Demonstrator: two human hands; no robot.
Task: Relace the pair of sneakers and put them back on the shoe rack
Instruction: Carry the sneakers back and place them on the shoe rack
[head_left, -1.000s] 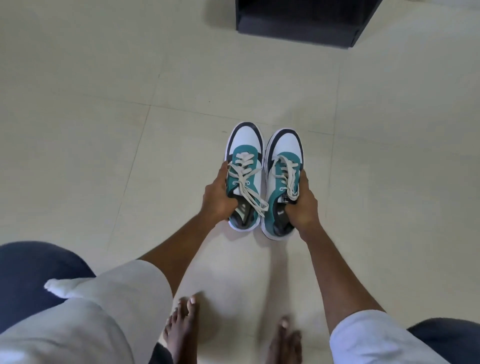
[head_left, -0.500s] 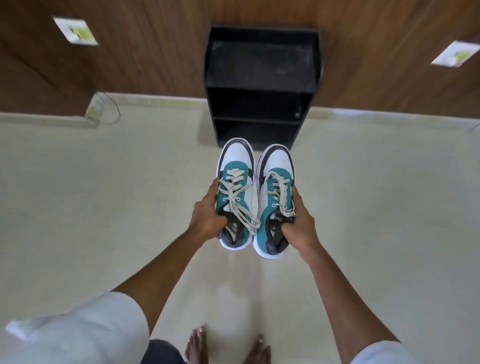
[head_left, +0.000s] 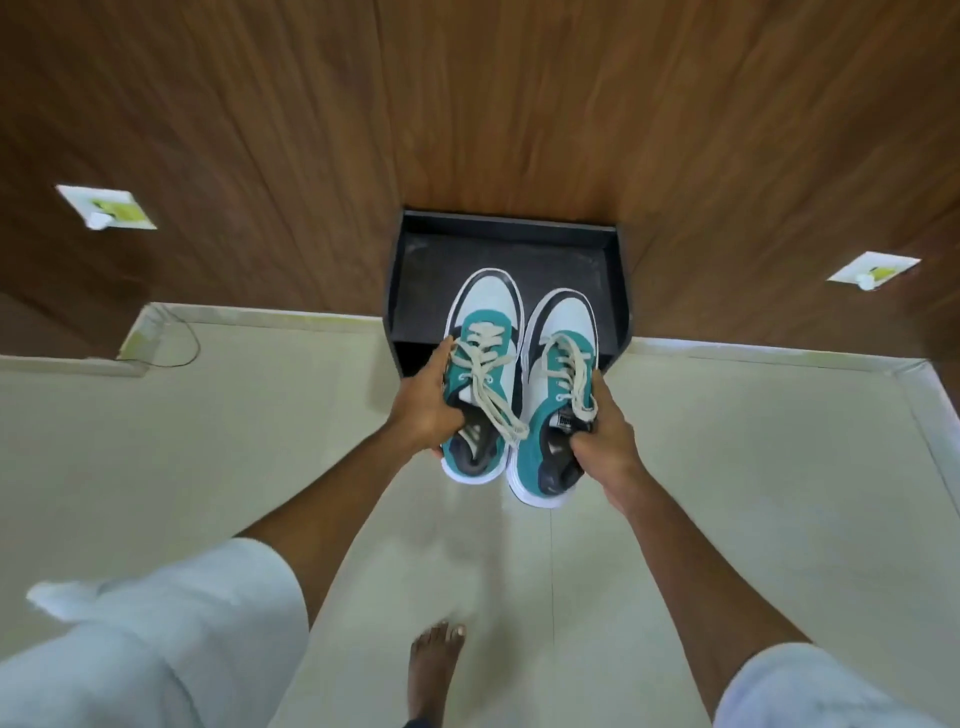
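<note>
I carry two teal, white and black sneakers with cream laces, side by side, toes pointing away from me. My left hand (head_left: 423, 408) grips the left sneaker (head_left: 485, 332) at its outer side near the collar. My right hand (head_left: 605, 439) grips the right sneaker (head_left: 563, 332) at its tongue and collar. Both shoes hang in the air, their toes over the front part of the black shoe rack (head_left: 415, 260), whose top shelf lies bare below them. Loose lace ends trail across the left sneaker's heel.
The rack stands against a brown wood-panelled wall (head_left: 519, 104). Two white wall sockets (head_left: 106, 208) (head_left: 872, 270) sit left and right of it. A thin cable (head_left: 184, 338) runs along the skirting at the left. My bare foot (head_left: 434, 665) is on the pale tiled floor.
I have stood up and walked towards the rack with both sneakers. The shoes have gone from floor level to above the rack's top shelf, the grips unchanged.
</note>
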